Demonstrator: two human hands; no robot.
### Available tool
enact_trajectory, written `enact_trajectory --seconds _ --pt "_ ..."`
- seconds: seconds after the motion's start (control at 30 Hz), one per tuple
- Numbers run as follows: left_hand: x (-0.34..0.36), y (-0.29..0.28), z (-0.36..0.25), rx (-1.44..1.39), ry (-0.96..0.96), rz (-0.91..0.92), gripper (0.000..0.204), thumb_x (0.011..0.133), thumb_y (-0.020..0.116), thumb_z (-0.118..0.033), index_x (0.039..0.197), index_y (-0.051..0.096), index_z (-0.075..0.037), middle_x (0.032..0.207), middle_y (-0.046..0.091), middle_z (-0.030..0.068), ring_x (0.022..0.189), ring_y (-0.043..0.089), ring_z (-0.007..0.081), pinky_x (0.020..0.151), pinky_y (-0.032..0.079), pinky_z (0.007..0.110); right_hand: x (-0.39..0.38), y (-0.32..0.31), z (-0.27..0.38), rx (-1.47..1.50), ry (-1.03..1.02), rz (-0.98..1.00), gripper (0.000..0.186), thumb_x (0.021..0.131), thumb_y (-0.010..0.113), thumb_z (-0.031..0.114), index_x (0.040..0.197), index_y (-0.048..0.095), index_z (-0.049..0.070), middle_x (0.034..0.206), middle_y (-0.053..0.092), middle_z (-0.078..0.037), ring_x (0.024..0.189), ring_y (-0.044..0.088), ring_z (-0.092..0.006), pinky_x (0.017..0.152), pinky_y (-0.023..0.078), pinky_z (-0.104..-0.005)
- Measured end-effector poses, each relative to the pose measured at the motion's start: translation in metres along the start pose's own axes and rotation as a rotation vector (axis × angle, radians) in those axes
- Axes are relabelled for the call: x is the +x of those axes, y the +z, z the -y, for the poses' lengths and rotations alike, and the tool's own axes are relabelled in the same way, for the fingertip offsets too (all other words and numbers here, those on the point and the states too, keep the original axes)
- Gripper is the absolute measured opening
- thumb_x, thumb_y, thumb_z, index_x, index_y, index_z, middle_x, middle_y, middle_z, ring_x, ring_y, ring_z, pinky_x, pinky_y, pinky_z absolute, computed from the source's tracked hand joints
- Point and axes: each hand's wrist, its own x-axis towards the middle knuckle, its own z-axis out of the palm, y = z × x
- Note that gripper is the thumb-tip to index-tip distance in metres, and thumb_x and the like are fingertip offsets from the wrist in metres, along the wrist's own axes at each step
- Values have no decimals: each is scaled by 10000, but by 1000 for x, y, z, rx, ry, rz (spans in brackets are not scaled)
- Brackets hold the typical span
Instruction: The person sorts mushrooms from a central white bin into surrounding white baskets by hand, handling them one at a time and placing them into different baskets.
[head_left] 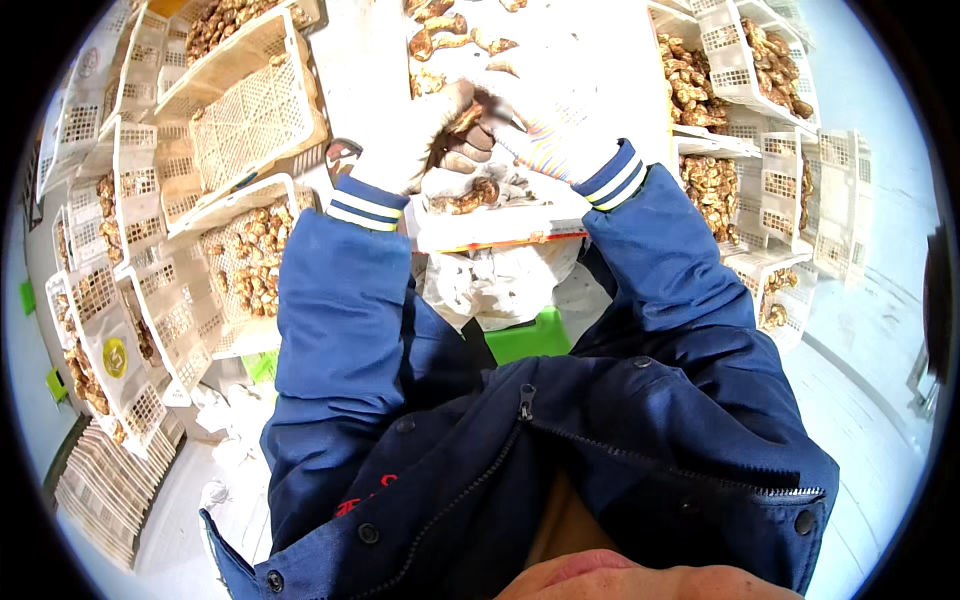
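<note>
My left hand (440,125), in a pale work glove with grey fingers, is closed around a brown mushroom (466,119). My right hand (532,138), in a striped glove, meets it from the other side. Its dark fingertips are pressed together and blurred, so what they grip cannot be made out. Just below the hands, another mushroom (474,197) lies on crumpled whitish material at the near edge of a white work surface (580,60). Past my hands, several stemmed mushrooms (440,42) lie on this surface, which glare partly washes out.
Stacked plastic crates of mushrooms (255,258) stand at the left, with an almost bare crate (250,125) above. More filled crates (710,195) line the right. A white plastic bag (490,285) and a green object (530,337) are below the work surface's near edge.
</note>
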Motion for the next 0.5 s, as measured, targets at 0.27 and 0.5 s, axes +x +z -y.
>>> enact_trajectory --seconds 0.27,0.5 --pt "1 -1 2 -220 203 -22 348 898 558 -218 1135 538 36 890 635 155 701 627 188 523 481 233 -5 64 -62 944 538 -183 423 803 578 114 1218 509 62 1139 589 -154 1015 580 -265 899 455 -330" --pt "-15 -3 -5 -444 226 -38 396 895 557 -221 1160 514 70 939 639 193 747 655 225 561 533 238 7 193 -21 514 359 596 446 833 484 358 1184 532 87 1095 584 -182 1046 554 -307 881 436 -381"
